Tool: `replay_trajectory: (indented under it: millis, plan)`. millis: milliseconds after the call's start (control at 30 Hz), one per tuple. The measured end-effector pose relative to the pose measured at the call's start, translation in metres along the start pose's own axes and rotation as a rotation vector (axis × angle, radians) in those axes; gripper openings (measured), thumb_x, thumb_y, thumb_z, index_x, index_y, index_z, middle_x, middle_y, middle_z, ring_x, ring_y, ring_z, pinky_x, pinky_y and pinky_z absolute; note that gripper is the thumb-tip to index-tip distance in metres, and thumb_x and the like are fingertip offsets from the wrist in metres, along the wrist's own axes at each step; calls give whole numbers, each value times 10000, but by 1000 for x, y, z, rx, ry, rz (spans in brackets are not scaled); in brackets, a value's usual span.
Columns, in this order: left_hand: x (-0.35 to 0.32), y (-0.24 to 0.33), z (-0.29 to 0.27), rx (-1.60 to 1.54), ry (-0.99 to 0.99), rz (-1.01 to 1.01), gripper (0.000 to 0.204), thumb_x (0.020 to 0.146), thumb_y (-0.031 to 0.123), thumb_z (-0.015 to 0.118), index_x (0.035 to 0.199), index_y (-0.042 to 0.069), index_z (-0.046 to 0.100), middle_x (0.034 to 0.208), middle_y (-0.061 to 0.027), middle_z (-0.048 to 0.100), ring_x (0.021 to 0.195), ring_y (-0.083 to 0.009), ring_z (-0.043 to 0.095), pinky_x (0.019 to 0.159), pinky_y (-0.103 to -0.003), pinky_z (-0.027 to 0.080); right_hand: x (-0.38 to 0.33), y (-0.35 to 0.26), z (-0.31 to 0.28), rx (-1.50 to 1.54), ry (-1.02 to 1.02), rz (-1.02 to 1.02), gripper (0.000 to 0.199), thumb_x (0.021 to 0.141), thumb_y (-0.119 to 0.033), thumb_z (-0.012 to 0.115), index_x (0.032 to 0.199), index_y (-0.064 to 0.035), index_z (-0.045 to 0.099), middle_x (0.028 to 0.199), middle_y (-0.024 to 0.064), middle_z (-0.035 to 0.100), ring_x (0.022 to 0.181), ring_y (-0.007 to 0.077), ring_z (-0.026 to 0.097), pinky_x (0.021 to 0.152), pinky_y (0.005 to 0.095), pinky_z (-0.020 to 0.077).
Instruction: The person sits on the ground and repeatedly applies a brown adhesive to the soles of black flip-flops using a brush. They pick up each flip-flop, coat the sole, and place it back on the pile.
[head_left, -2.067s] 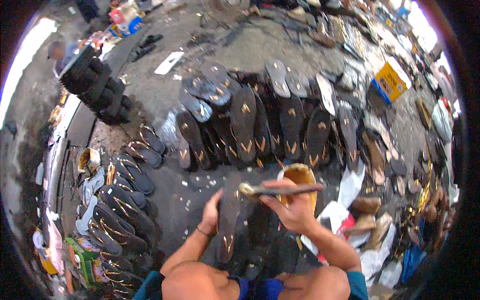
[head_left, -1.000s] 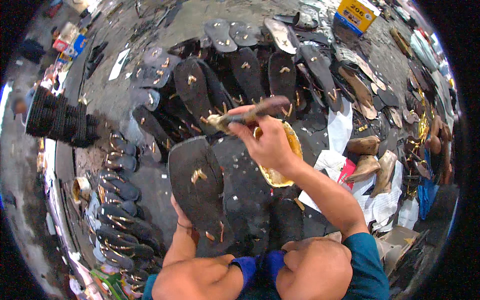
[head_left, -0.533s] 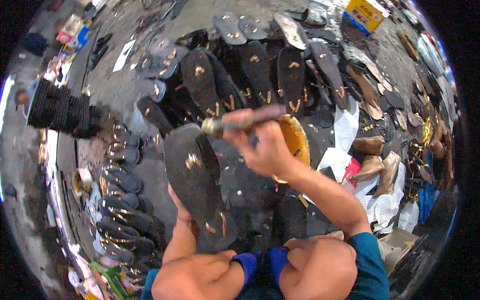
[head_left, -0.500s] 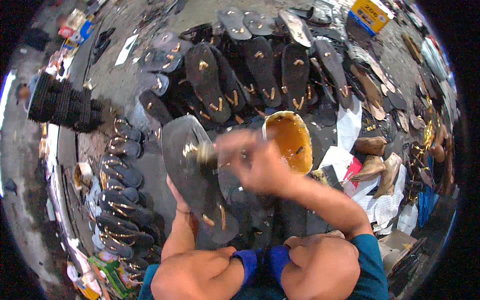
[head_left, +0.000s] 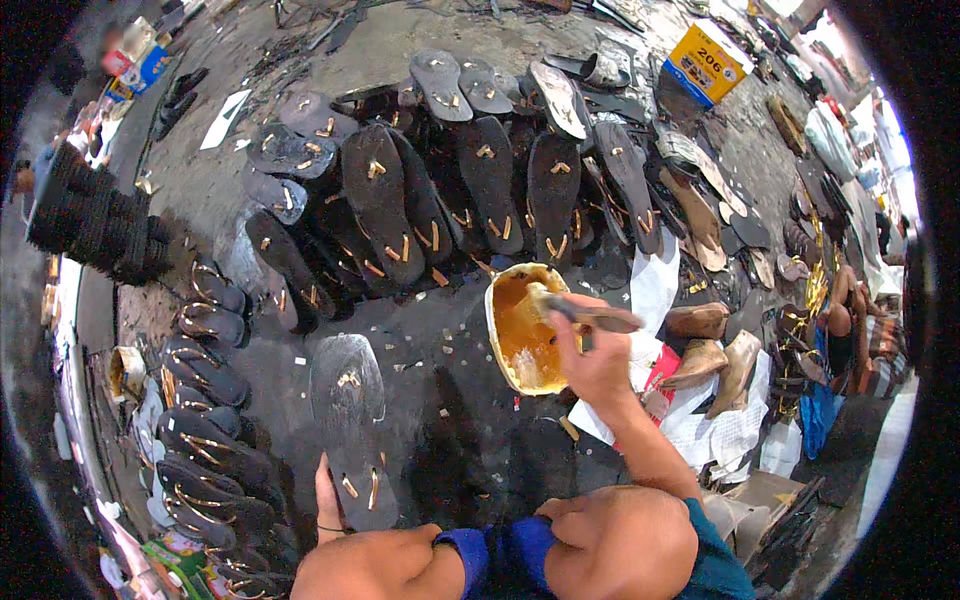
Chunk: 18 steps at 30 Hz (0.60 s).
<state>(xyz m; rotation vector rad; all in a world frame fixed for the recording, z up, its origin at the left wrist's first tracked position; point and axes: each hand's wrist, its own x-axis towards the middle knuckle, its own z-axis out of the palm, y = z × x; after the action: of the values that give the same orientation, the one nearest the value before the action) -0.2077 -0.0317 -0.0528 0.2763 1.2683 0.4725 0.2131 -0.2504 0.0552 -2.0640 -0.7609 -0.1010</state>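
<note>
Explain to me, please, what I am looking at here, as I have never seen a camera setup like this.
There is no robot here: the two bare hands belong to a person. The view comes from the left of two fisheye cameras worn on the head, looking down, so straight edges bend near the rim. The left hand is at the left edge of a dark sole, its grip partly hidden. The right hand holds a brush, its bristles over the opening of a tub with amber contents. On the ground are sandals at left, more soles ahead and brown shoe-shaped blocks at right.
</note>
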Motion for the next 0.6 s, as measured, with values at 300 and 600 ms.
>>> replay_trajectory:
  millis: [300, 600]
  plan:
    - [-23, 24, 152, 266, -382, 174, 494, 1022, 423, 463, 1296, 28, 578, 1151, -136, 673, 961, -274, 688, 798, -436, 585, -21, -6, -88, 291, -766, 415, 336, 901, -159, 717, 1190, -14, 625, 933, 88, 719, 856, 194, 690, 796, 357, 549]
    - [-29, -11, 269, -61, -766, -96, 561, 1006, 512, 377, 1245, 56, 599, 1106, -119, 677, 968, -280, 664, 881, -405, 554, 47, -77, 52, 589, -401, -255, 257, 828, -77, 771, 1069, -43, 689, 998, 138, 708, 979, 286, 687, 845, 374, 543]
